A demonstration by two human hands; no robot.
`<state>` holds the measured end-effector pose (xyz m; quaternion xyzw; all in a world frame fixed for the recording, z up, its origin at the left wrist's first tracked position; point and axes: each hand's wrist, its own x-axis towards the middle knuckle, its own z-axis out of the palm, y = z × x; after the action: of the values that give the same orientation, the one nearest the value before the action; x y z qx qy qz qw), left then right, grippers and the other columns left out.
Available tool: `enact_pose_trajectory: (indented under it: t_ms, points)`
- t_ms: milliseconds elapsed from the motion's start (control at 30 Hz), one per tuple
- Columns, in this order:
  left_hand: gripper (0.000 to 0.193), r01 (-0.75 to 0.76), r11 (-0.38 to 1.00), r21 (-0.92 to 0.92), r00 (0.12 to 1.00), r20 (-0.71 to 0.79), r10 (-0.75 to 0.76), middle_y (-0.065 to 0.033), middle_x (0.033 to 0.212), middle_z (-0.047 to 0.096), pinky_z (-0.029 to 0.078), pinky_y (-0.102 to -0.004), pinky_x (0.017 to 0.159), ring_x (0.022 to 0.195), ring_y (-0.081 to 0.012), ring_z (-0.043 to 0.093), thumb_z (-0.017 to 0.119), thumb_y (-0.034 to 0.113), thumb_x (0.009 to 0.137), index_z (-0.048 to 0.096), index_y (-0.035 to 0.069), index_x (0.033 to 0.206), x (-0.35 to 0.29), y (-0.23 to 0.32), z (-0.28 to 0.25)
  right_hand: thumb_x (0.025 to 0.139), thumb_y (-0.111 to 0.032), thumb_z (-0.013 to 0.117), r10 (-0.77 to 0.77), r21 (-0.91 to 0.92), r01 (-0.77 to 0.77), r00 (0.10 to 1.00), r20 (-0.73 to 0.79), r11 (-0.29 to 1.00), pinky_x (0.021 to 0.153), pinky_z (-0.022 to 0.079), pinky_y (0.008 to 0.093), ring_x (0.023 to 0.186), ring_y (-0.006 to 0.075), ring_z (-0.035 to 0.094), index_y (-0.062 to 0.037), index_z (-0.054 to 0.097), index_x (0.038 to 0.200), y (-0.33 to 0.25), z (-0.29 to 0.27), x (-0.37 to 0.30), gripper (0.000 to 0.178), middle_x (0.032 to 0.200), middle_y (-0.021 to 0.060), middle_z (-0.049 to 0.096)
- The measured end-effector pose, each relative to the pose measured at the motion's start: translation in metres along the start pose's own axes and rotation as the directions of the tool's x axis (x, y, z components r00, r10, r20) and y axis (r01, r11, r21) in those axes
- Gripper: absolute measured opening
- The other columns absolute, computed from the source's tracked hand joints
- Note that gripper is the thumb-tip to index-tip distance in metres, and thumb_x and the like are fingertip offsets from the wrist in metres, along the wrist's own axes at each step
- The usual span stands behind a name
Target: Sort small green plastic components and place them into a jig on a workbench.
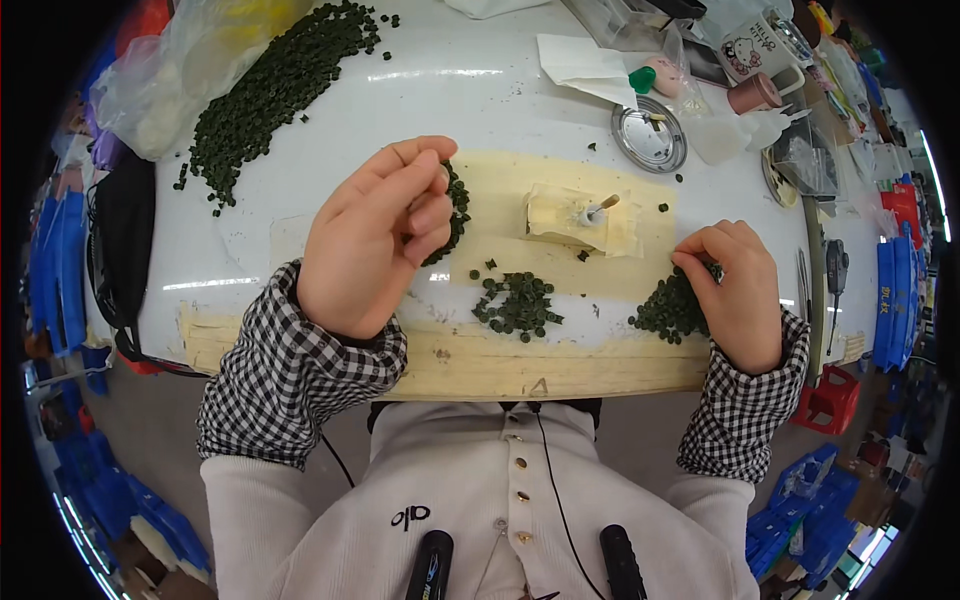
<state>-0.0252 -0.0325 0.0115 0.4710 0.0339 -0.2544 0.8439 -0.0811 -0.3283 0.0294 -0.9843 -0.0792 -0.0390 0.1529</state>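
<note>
- Far left: a large heap of dark green pieces (280, 90) beside a clear plastic bag (150, 110), well apart from both hands.
- Left: the left hand (370, 235) is raised, fingers curled toward the thumb; I cannot tell whether they grip a piece. It partly hides a green pile (460, 215).
- Middle, near: a small pile (517, 305) lies between the hands.
- Middle: the wrapped block (550, 218) lies right of the left hand and left of the right, slightly nearer the right; its long axis runs roughly left to right. Its peg (608, 202) leans right and far, likely the easiest part to knock. A loose piece (583, 256) sits just near of it.
- Right: the right hand (738, 290) is at the right-hand pile (668, 308), thumb and forefinger close together; any grip I cannot tell.
</note>
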Motion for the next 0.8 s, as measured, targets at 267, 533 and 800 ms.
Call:
enact_pose_trajectory:
  t_ms: [267, 533, 800]
  points:
    - [0.028, -0.046, 0.98, -0.196, 0.992, -0.12, 0.022, -0.0085, 0.098, 0.055, 0.037, -0.0188, 0.057, 0.066, -0.0067, 0.039, 0.041, 0.012, 0.098, 0.042, -0.006, 0.119, 0.002, -0.002, -0.001, 0.073, -0.004, 0.067, -0.136, -0.173, 0.103, 0.973, -0.185, 0.979, 0.064, 0.045, 0.0356, 0.07, 0.025, 0.052, -0.0008, 0.062, 0.078, -0.011, 0.017, 0.0, 0.007, 0.073, 0.0081, 0.056]
    - [0.032, 0.036, 0.984, -0.173, 0.995, 0.098, -0.019, 0.003, 0.074, 0.046, 0.03, -0.0175, 0.049, 0.057, -0.0029, 0.033, 0.038, 0.027, 0.101, 0.048, 0.0, 0.114, 0.0, -0.005, -0.014, 0.073, -0.001, 0.067, -0.24, -0.234, 0.196, 0.955, -0.176, 0.952, 0.064, 0.045, 0.0347, 0.071, 0.0251, 0.052, -0.0007, 0.06, 0.078, -0.014, 0.021, -0.004, 0.008, 0.073, 0.0084, 0.054]
    - [0.039, -0.002, 0.998, -0.066, 0.995, 0.104, 0.009, -0.0004, 0.091, 0.054, 0.035, -0.0168, 0.056, 0.067, -0.0037, 0.037, 0.042, 0.015, 0.098, 0.04, -0.006, 0.13, 0.0, -0.005, 0.0, 0.073, -0.001, 0.066, -0.143, -0.04, 0.14, 0.986, -0.085, 0.989, 0.065, 0.045, 0.0361, 0.072, 0.0264, 0.052, -0.0006, 0.058, 0.079, -0.006, 0.015, 0.0, 0.01, 0.076, 0.0089, 0.055]
